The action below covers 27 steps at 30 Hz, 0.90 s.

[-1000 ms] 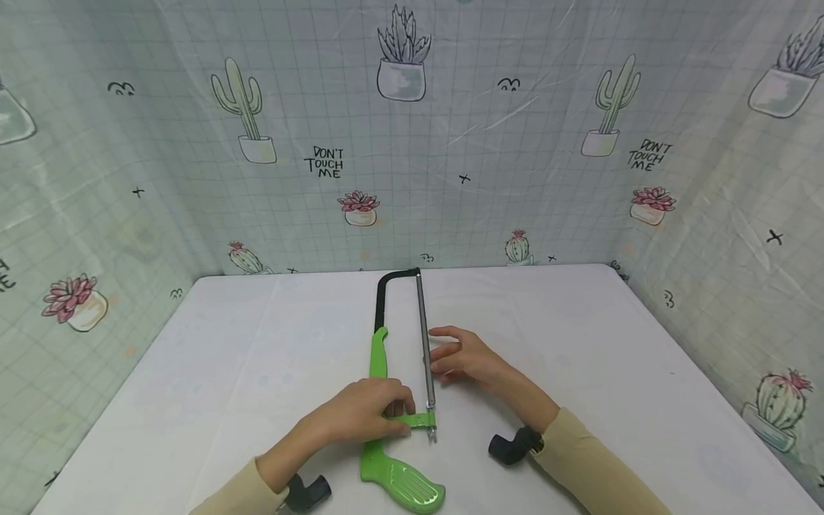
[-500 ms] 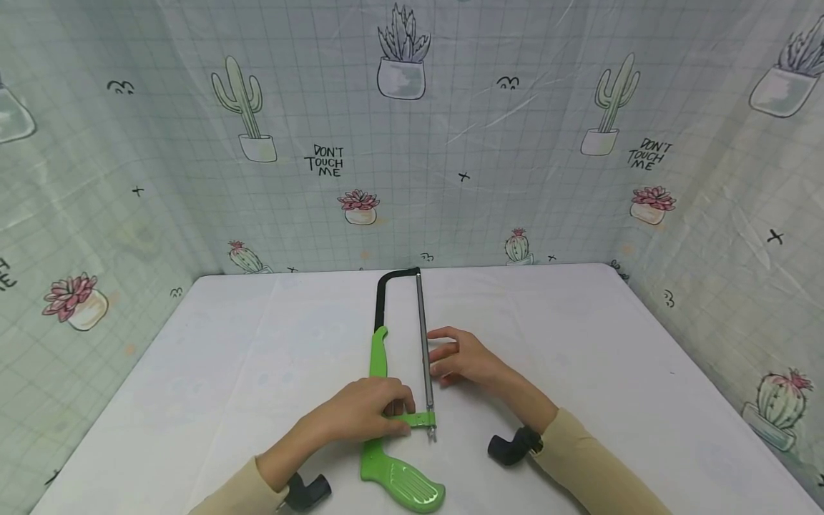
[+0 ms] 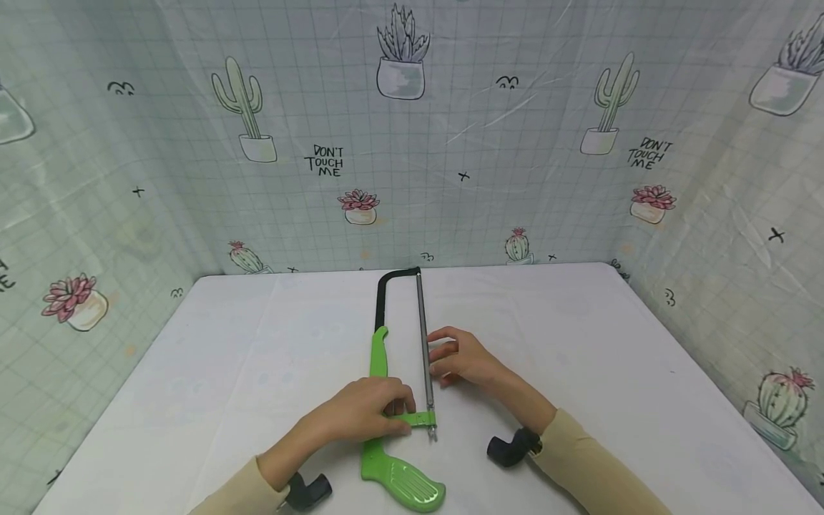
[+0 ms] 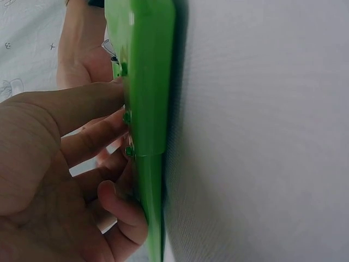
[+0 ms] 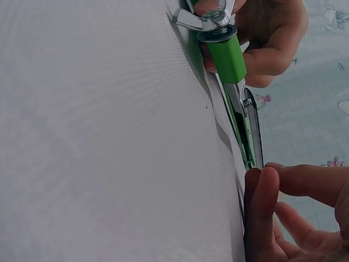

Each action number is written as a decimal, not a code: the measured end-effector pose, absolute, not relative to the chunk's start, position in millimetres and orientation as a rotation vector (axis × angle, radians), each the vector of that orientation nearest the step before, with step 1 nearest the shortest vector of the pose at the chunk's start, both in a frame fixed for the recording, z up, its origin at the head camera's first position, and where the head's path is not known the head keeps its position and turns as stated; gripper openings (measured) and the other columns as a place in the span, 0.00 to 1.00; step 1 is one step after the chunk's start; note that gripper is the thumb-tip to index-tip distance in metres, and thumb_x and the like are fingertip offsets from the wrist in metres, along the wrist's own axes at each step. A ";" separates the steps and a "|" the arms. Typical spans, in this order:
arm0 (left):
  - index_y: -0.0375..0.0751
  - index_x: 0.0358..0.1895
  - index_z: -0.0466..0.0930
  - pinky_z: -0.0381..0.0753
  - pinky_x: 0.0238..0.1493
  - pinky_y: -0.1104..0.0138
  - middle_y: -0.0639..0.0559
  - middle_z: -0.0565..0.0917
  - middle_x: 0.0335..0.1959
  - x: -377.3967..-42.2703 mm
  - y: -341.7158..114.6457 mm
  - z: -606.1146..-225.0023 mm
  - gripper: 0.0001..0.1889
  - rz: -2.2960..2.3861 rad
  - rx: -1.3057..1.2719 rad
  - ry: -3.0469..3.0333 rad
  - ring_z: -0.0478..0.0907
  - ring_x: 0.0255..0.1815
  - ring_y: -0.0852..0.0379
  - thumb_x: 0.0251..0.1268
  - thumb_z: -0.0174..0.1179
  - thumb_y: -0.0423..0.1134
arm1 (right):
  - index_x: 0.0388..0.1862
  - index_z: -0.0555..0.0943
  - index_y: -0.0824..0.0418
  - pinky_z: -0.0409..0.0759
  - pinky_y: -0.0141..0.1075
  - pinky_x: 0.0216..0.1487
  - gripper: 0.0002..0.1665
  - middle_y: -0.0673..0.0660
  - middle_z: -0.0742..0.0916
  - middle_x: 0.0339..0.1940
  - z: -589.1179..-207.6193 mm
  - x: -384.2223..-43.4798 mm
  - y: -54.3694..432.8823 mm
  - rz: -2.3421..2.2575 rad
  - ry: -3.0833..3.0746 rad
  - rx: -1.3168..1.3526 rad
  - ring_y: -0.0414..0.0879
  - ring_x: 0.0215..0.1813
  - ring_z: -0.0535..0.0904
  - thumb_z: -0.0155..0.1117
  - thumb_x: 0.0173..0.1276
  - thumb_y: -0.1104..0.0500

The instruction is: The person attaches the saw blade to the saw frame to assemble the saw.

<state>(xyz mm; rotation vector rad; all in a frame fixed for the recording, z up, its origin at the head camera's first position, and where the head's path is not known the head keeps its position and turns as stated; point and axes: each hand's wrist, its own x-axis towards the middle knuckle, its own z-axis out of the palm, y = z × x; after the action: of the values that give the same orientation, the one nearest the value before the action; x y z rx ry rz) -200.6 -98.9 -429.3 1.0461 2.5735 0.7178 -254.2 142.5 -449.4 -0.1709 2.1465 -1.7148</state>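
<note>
A hacksaw [image 3: 378,361] with a green handle and a black front bow lies flat on the white table, its bow pointing away. My left hand [image 3: 363,409] reaches across the green frame and grips the short green arm below the blade, as the left wrist view shows along the frame [image 4: 150,93]. On the other side, my right hand [image 3: 470,357] has its loosely bent fingertips right at the edge of the grey blade [image 3: 425,350]. A metal wing nut [image 5: 214,21] sits at the near blade end, close to the left fingers in the right wrist view.
The white table [image 3: 257,343] is bordered at the back and sides by a cloth backdrop [image 3: 450,129] printed with cacti. Black wrist-worn devices stick out by the left sleeve [image 3: 247,493] and the right sleeve [image 3: 589,465].
Nearly everything holds still. The right hand has shifted very slightly left toward the blade; the left hand keeps its grip and the hacksaw stays in place.
</note>
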 end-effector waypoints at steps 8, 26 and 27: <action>0.54 0.42 0.86 0.74 0.38 0.72 0.64 0.80 0.32 -201.0 -98.6 -429.9 0.07 0.709 1.053 2.579 0.74 0.33 0.69 0.63 0.72 0.46 | 0.69 0.72 0.67 0.85 0.36 0.34 0.37 0.63 0.87 0.46 -450.3 -254.8 143.4 -1.707 2.158 -0.192 0.44 0.31 0.83 0.70 0.60 0.71; 0.55 0.42 0.86 0.74 0.37 0.72 0.64 0.79 0.31 -201.2 -98.5 -430.1 0.07 0.708 1.049 2.585 0.73 0.33 0.69 0.63 0.72 0.46 | 0.66 0.74 0.67 0.85 0.36 0.32 0.37 0.63 0.87 0.46 -448.5 -252.4 140.6 -1.657 2.219 -0.165 0.45 0.33 0.83 0.72 0.55 0.71; 0.55 0.42 0.86 0.74 0.37 0.72 0.64 0.79 0.31 -201.2 -98.5 -429.9 0.07 0.710 1.048 2.583 0.73 0.33 0.69 0.63 0.72 0.46 | 0.65 0.75 0.66 0.85 0.36 0.32 0.37 0.63 0.86 0.46 -448.5 -252.4 140.3 -1.651 2.226 -0.162 0.46 0.33 0.83 0.73 0.55 0.71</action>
<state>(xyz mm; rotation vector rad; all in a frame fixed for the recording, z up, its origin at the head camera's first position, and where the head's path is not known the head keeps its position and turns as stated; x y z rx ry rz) -201.2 -98.5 -429.9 1.0480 2.5833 0.7096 -252.4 140.3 -448.5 -0.1624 2.2260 -1.6515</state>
